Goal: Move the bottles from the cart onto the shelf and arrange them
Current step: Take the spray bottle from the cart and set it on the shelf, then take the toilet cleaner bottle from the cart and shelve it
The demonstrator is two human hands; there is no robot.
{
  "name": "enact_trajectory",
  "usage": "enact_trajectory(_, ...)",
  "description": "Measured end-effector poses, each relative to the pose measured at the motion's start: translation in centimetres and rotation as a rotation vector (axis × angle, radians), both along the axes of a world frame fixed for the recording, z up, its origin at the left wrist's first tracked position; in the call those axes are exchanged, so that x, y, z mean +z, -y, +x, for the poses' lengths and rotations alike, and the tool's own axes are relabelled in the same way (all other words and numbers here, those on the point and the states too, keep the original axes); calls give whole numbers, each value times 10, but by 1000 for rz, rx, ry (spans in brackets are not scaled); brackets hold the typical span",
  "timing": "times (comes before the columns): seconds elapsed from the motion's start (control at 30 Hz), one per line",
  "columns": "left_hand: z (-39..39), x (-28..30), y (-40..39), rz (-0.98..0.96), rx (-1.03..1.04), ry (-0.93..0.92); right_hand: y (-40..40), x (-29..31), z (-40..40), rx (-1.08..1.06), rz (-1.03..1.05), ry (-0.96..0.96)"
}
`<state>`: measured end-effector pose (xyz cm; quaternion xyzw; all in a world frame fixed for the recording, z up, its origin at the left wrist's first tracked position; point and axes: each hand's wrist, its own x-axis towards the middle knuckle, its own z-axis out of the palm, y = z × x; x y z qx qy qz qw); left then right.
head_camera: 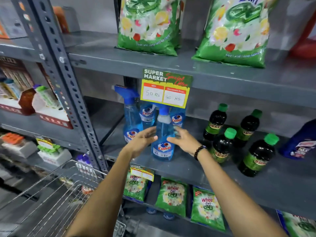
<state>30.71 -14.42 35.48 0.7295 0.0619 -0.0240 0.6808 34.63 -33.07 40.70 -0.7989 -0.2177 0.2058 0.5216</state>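
A blue Colin spray bottle [163,139] stands upright near the front of the grey middle shelf [196,170]. My right hand [183,140] wraps its right side, thumb across the front and fingers behind. My left hand [142,141] rests flat against its left side with fingers straight. Three more blue Colin bottles stand behind: one with a blue trigger [131,117] at the left and two [147,115] [177,118] at the back. The wire cart [56,194] is at the lower left, its contents mostly hidden.
Several dark bottles with green caps [222,142] stand right of my right hand, then a blue container [301,142]. A price sign [165,88] hangs from the upper shelf above the blue bottles. Green detergent bags fill the shelves above and below. A grey upright post [68,79] stands at the left.
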Motion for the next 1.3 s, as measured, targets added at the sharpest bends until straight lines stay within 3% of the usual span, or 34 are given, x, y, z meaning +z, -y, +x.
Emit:
enact_trajectory(0.23, 24, 9, 13, 17, -1, 32, 5, -6, 23, -42, 69, -62)
enact_trajectory(0.47, -2, 16, 22, 8, 45, 70, 6, -20, 16, -127, 89, -112)
enact_trajectory(0.6, -46, 2, 19, -45, 148, -8, 5, -36, -13, -386, 104, -100)
enact_trajectory(0.77, -130, -26, 3, -253, 372, -123, -24, -72, -79, -600, -85, -19)
enact_trajectory(1.07, -289, -82, -74, -379, 764, -224, -171, -121, -213, 20, -171, -110)
enact_trajectory(1.3, -385, -156, -147, -473, 1222, -442, -288, -188, -267, 484, -476, -124)
